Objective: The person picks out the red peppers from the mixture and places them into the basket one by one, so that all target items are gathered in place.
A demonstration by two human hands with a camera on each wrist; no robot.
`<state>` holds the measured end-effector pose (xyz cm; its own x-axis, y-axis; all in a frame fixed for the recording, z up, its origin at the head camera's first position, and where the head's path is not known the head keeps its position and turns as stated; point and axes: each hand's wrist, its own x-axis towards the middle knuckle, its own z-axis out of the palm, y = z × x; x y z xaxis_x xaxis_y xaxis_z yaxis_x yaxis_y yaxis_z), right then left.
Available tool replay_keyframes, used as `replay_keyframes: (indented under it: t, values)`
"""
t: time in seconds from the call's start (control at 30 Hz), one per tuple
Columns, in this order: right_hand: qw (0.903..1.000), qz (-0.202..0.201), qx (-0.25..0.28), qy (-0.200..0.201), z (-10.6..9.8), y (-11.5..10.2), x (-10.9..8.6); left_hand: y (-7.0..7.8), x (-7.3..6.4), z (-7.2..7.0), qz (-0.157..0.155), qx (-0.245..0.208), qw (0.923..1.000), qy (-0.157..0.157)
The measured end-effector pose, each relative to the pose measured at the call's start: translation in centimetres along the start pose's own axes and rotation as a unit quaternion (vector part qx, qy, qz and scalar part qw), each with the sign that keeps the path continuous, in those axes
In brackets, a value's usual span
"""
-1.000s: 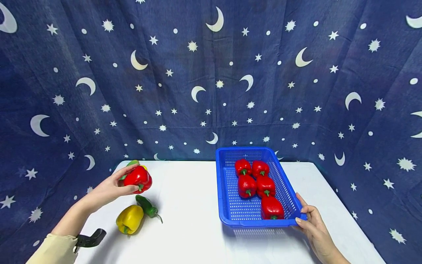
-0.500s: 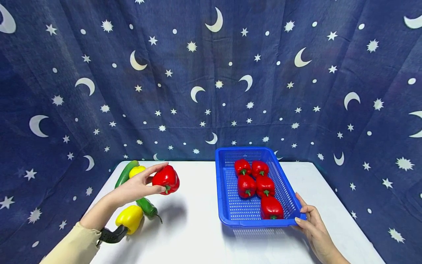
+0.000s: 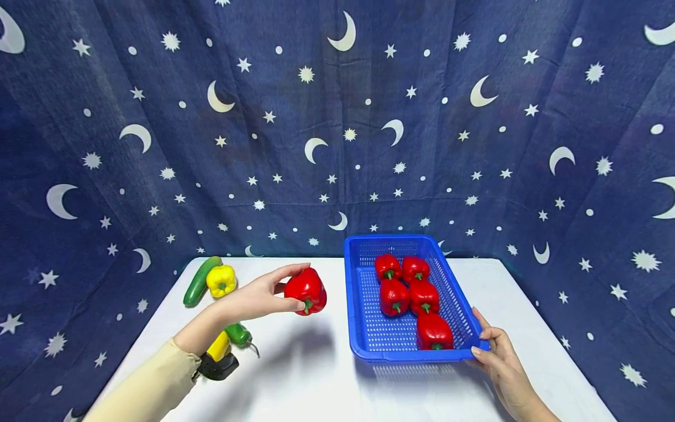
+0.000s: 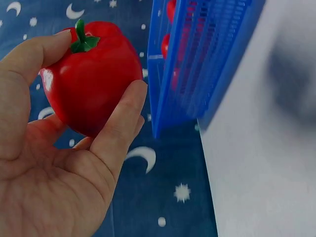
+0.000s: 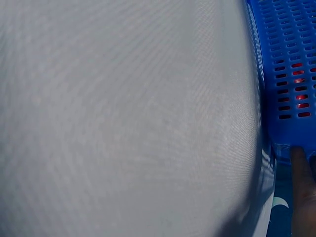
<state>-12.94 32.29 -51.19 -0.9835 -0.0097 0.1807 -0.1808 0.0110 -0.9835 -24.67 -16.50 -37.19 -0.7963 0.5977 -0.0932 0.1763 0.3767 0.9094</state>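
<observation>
My left hand [image 3: 261, 298] pinches a red bell pepper [image 3: 306, 291] between thumb and fingers, above the table and left of a blue basket [image 3: 354, 328]. In the left wrist view the same bell pepper [image 4: 94, 79] shows its green stem by the thumb. My right hand [image 3: 503, 363] grips the basket's near right corner, thumb on the rim; in the right wrist view only a finger [image 5: 302, 187] shows against the basket wall [image 5: 291, 131]. Several red bell peppers [image 3: 394, 297] lie inside the basket, stems toward me.
On the table's left lie a green cucumber [image 3: 202, 282], a yellow bell pepper [image 3: 221, 281] and a green pepper [image 3: 239, 335]. Another yellow pepper [image 3: 218, 347] is partly hidden behind my left wrist strap [image 3: 218, 367]. A dark blue curtain [image 3: 295, 205] hangs behind the white table [image 3: 295, 381].
My left hand has carried the red bell pepper rightward from the vegetables on the left toward the basket, uncovering the cucumber and far yellow pepper. My right hand and the basket have stayed in place.
</observation>
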Motion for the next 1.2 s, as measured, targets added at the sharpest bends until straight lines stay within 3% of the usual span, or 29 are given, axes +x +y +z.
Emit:
replay_keyframes:
  t: [0.47, 0.97, 1.2]
  values:
    - [0.9999, -0.013, 0.008, -0.001, 0.1, 0.0, 0.1, 2.8, 5.1, 4.7, 0.037, -0.006, 0.9958, -0.084]
    - [1.0, -0.003, 0.008, 0.002, 0.2, 0.2, 0.0, 3.7, 10.0, 9.2, 0.042, 0.122, 0.9851, -0.114]
    - [0.9999, -0.008, 0.007, 0.004, 0.1, 0.1, 0.0, 3.5, 11.3, 10.8, 0.017, 0.166, 0.9774, -0.13]
